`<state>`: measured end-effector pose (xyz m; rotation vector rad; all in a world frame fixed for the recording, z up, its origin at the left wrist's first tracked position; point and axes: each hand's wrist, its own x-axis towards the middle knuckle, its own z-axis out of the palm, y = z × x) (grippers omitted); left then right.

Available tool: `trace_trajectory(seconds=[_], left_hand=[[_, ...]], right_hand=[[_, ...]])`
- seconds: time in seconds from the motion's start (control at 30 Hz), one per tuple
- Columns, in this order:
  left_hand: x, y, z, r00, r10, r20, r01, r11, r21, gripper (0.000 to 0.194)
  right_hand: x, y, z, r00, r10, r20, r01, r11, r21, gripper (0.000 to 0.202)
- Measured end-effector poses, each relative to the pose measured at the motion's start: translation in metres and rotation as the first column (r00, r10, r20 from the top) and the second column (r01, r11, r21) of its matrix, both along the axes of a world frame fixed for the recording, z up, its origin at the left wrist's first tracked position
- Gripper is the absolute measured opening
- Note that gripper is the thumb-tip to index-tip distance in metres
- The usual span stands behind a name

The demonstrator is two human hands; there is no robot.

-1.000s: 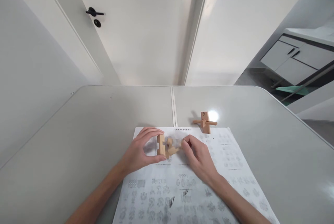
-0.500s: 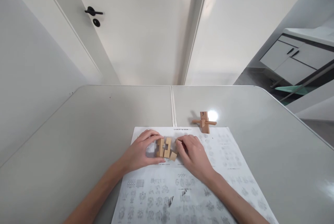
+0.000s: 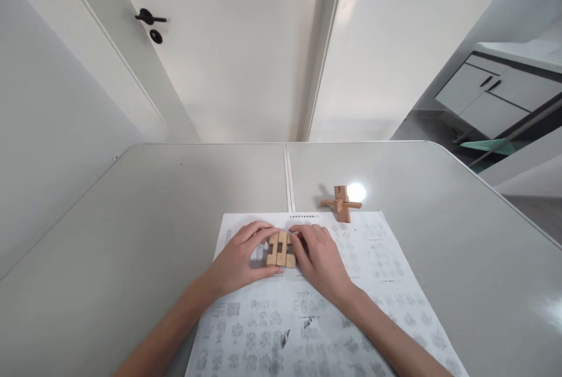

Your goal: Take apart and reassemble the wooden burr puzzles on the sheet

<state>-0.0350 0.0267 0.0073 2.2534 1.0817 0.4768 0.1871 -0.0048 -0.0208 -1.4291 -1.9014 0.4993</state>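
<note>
Two hands frame notched wooden blocks, below centre of the frame.
My left hand [image 3: 237,257] grips the notched wooden blocks [image 3: 281,260] between thumb and fingers; my right hand [image 3: 324,261] touches their right end, its grip partly hidden. The blocks have just closed into a side-by-side row. Beneath lies a printed sheet [image 3: 333,336], its heading too small to read; right of centre, a cross-shaped wooden assembly [image 3: 341,213] bears a dark, unclear mark.
</note>
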Motion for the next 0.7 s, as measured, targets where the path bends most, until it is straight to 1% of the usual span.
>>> trace_trajectory(seconds=[0.17,0.3,0.4,0.53,0.7], left_hand=[[0.0042,-0.0035,-0.0005,1.000,0.016,-0.019,-0.016,1.000,0.010,0.077],[0.0066,-0.0042,-0.0020,0.999,0.037,-0.031,-0.036,0.999,0.026,0.076],[0.0073,-0.0040,-0.0026,0.999,0.027,-0.033,-0.025,0.999,0.047,0.077],[0.0071,-0.0044,-0.0003,1.000,0.005,-0.029,-0.004,0.999,0.037,0.076],[0.0069,-0.0052,0.0018,1.000,0.017,-0.018,-0.017,1.000,0.013,0.074]], right_hand=[[0.0004,-0.0016,0.0018,0.999,0.033,-0.035,-0.033,0.999,-0.002,0.017],[0.0011,-0.0030,0.0050,0.996,0.076,-0.049,-0.077,0.997,-0.025,0.019],[0.0015,-0.0035,0.0069,0.992,0.109,-0.059,-0.112,0.993,-0.046,0.022],[0.0021,-0.0041,0.0069,0.990,0.116,-0.083,-0.121,0.991,-0.054,0.023],[0.0024,-0.0043,0.0055,0.988,0.119,-0.095,-0.125,0.990,-0.064,0.023]])
